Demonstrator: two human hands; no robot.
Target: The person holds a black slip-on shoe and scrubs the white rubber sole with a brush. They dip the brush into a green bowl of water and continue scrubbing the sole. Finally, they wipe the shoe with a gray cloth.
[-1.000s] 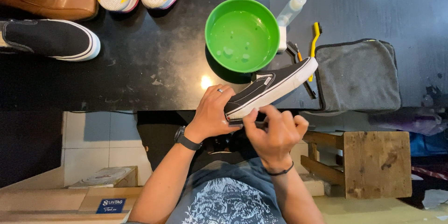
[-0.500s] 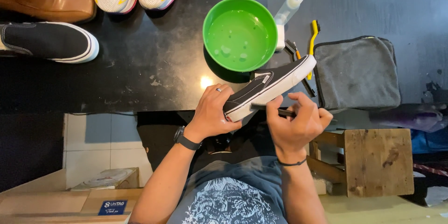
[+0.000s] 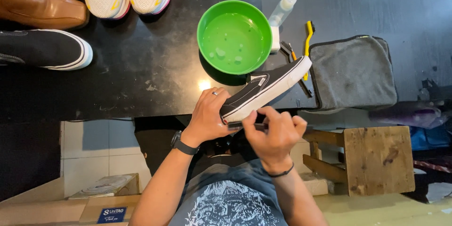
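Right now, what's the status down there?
Left hand grips black slip-on shoe at heel. Right hand pinches under its sole. Green bowl close ahead.

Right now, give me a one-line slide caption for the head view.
Left hand grips a black slip-on shoe by the heel while the right hand works at its sole, beside a green bowl of water.
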